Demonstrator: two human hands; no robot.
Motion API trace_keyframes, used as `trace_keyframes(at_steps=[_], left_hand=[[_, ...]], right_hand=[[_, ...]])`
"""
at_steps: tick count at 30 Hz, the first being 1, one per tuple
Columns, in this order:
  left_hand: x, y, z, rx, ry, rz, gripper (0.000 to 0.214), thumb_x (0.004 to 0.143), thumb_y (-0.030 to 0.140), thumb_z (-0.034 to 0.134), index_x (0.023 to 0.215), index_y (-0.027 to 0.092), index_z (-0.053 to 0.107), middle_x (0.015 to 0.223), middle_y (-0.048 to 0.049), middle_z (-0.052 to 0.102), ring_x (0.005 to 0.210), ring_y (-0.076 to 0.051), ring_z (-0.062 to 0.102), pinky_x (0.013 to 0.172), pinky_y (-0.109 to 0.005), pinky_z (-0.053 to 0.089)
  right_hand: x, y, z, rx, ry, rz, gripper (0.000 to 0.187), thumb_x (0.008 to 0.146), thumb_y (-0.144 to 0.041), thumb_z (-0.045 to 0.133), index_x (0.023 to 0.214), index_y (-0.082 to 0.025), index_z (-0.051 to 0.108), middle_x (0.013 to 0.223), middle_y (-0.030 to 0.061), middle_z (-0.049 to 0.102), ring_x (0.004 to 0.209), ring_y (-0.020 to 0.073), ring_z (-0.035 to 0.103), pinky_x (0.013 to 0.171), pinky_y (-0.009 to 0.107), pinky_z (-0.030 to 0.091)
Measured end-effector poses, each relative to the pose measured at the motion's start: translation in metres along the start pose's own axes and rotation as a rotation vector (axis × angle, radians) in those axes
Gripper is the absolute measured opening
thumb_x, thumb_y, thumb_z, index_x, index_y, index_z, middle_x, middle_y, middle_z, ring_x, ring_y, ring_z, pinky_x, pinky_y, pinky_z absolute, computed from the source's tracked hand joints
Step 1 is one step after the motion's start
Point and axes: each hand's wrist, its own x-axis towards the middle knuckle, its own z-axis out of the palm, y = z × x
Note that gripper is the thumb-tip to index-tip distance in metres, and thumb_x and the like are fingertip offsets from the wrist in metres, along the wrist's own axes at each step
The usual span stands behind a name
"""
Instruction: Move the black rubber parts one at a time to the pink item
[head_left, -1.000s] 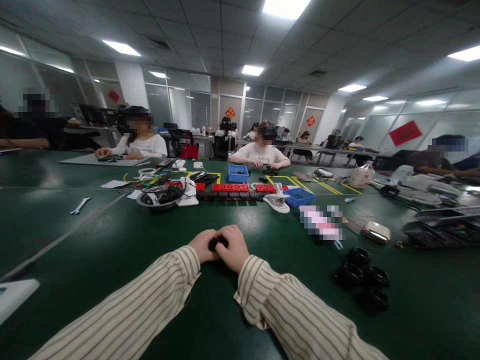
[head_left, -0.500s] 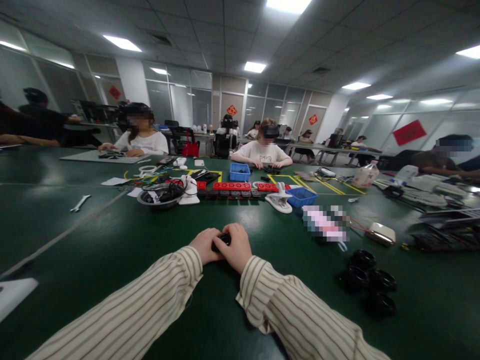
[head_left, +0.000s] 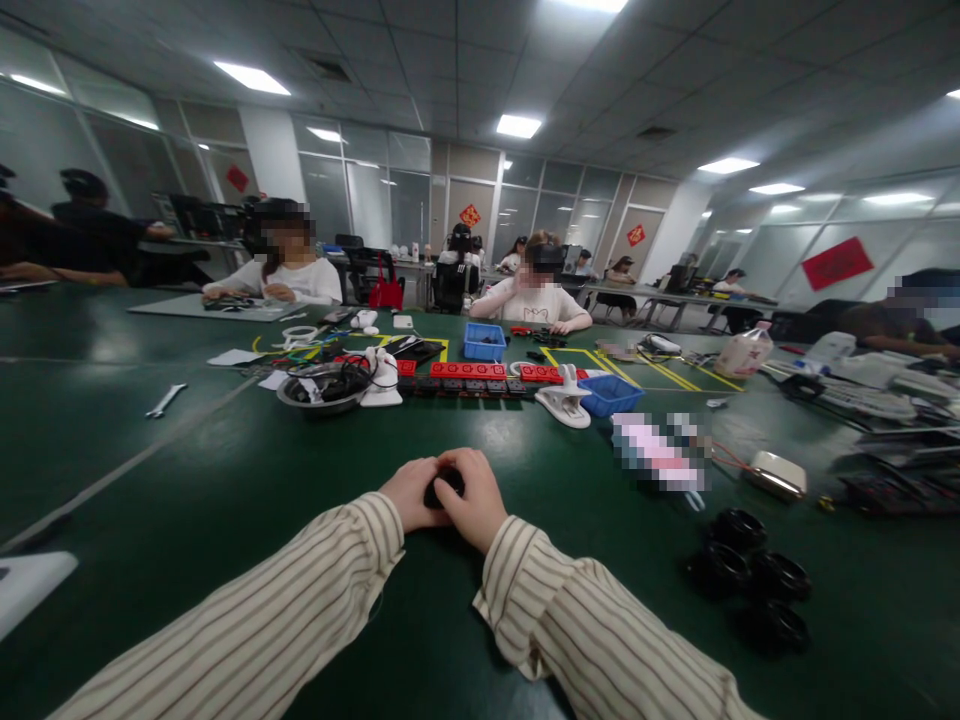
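Between my two hands sits a small round black part (head_left: 442, 487), mostly covered by my fingers, so its exact kind does not show. My left hand (head_left: 411, 495) wraps its left side. From the right, my right hand (head_left: 478, 500) curls over it, thumb across the near face. Both hands are low over the green table (head_left: 360, 590), their fingertips meeting at the far side of the part. To the right lie several black ring-shaped parts (head_left: 776, 575) in a loose cluster.
Ahead stand a metal bowl of black cables (head_left: 322, 400), a white clip stand (head_left: 566, 400), red blocks in a row (head_left: 469, 371) and blue bins (head_left: 611, 395). A wrench (head_left: 166, 400) lies left; a cream-coloured box (head_left: 778, 475) lies right. Across the table a person (head_left: 536, 295) sits.
The black part has turned slightly in my hands, showing more of its round face. Across the table, the person has raised one hand toward the head. The view has shifted slightly.
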Motion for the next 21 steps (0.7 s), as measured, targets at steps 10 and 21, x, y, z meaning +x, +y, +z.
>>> trace_keyframes(at_steps=[10, 21], left_hand=[[-0.002, 0.015, -0.009, 0.032, 0.018, -0.061, 0.045, 0.055, 0.038, 0.072, 0.09, 0.016, 0.053, 0.089, -0.0056, 0.058, 0.088, -0.025, 0.056, 0.08, -0.037, 0.045], [0.001, 0.008, -0.008, 0.035, -0.011, -0.017, 0.03, 0.058, 0.026, 0.065, 0.085, 0.017, 0.057, 0.079, -0.002, 0.056, 0.08, -0.022, 0.055, 0.073, -0.032, 0.044]], right_hand=[[0.002, 0.002, 0.003, -0.161, 0.071, 0.19, 0.023, 0.071, -0.035, 0.064, 0.081, -0.018, 0.052, 0.083, 0.0033, 0.052, 0.083, 0.0194, 0.048, 0.076, 0.034, 0.04], [0.004, 0.001, 0.002, -0.037, 0.004, 0.064, 0.007, 0.07, -0.012, 0.058, 0.07, -0.018, 0.055, 0.076, 0.001, 0.057, 0.081, 0.0173, 0.049, 0.077, 0.031, 0.038]])
